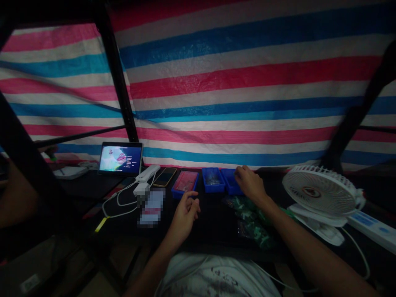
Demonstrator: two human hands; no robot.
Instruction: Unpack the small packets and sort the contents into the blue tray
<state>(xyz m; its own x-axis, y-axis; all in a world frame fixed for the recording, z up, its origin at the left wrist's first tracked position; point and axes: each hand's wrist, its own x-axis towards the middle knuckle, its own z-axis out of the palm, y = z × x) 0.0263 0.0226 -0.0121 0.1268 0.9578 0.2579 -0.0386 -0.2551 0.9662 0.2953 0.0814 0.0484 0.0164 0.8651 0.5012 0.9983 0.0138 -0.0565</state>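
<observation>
My left hand (pixel 186 209) hovers over the dark table, just in front of a blue bin (pixel 176 193) that has a pink-red layer inside. Its fingers are loosely bent with a gap between them, and I see nothing held. My right hand (pixel 250 181) is at the rightmost blue bin (pixel 229 181), its fingers curled down over the bin's right side. Whatever the fingertips hold is hidden. Between these two stands another blue bin (pixel 213 185) with small shiny pieces in it. Green crumpled plastic packets (pixel 253 220) lie below my right forearm.
A white clip fan (pixel 318 192) and a power strip (pixel 375 231) are at the right. Leftward lie a phone (pixel 165 176), a white charger with cables (pixel 141 189), a blurred-out rectangle (pixel 151 208) and a lit tablet (pixel 120 159). Another person's arm (pixel 18 198) shows beyond a dark post.
</observation>
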